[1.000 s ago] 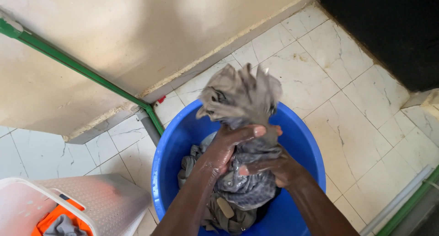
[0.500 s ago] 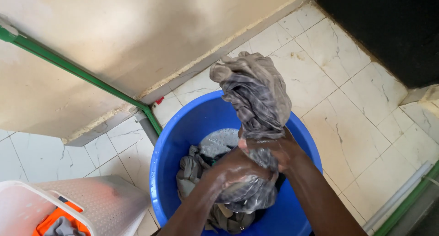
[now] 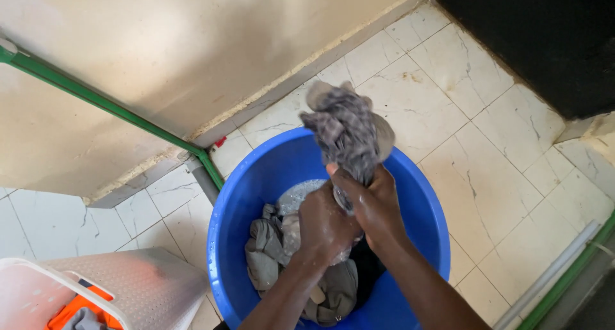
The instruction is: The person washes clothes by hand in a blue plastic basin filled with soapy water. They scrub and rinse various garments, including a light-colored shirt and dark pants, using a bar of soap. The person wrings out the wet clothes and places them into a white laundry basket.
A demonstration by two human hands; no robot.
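Head view, my left hand (image 3: 323,224) and right hand (image 3: 371,205) both clenched round a wet grey cloth (image 3: 349,135), above a blue basin (image 3: 419,208), white marbled floor tiles (image 3: 506,125), cream wall (image 3: 192,55)

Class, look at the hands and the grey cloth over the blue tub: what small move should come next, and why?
Probably a twist of the two fists against each other. Both the left hand and the right hand grip the grey cloth bunched above the blue tub, and the cloth looks wet, with suds below.
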